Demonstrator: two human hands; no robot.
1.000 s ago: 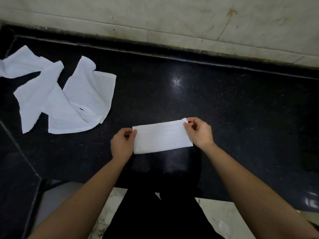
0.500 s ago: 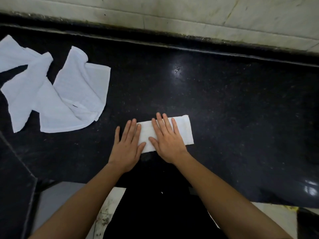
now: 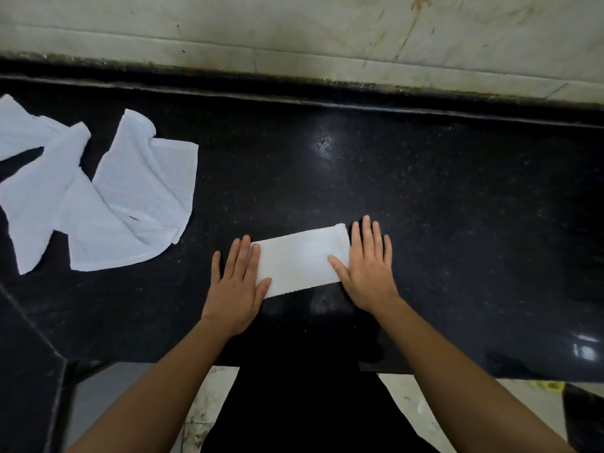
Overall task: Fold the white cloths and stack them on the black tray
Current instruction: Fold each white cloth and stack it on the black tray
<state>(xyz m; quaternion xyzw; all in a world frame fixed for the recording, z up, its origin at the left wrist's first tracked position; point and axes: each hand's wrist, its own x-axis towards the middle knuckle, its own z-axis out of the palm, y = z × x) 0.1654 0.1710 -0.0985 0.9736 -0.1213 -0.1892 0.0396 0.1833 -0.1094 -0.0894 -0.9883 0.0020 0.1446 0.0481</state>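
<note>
Surface: black speckled stone worktop (image 3: 425, 191), glossy, with a glare spot near its middle; a pale, stained wall (image 3: 294, 27) rises behind its back edge.
Cloth in work: the folded cloth (image 3: 300, 259) is a narrow white strip lying flat close to the worktop's front edge, about midway along it. Its length runs left to right, with the right end tilted slightly toward the wall.
Left side: the left grip (image 3: 237, 282) is spread flat, palm down, fingers straight and close together. Its forefinger and thumb lie over the strip's left end; the rest rests on the stone.
Right side: the right grip (image 3: 367, 266) is also flat and spread. Its thumb lies on the strip and its palm covers the near right corner, while the straight fingers rest on the stone just beyond the right end.
Cloth to grips: the strip lies between the two, pressed down at both ends, its middle bare.
Loose pile: unfolded white cloths (image 3: 98, 197) overlap toward the worktop's left end, well apart from the strip.
Below the front edge: pale floor (image 3: 215, 403) and dark clothing.
</note>
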